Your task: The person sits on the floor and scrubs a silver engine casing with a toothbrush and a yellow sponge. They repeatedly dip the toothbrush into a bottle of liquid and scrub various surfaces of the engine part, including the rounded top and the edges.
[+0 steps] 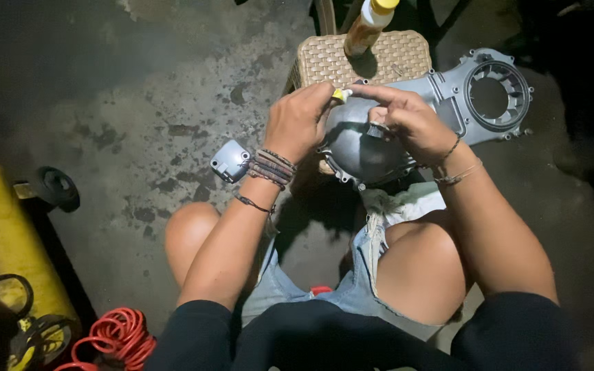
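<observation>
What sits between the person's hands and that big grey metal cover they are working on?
Nothing visible stands in the way. Both hands already rest on the grey cover: the left hand pinches a small yellow piece at its upper edge, and the right hand presses on its rounded face, a finger reaching toward that piece.

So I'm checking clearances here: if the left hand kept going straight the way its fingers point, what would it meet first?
The left hand points up and right, its fingers pinching a small yellow piece. Just beyond is the right hand's forefinger, then the wicker stool. Depth is unclear, so it might pass over the finger.
</observation>
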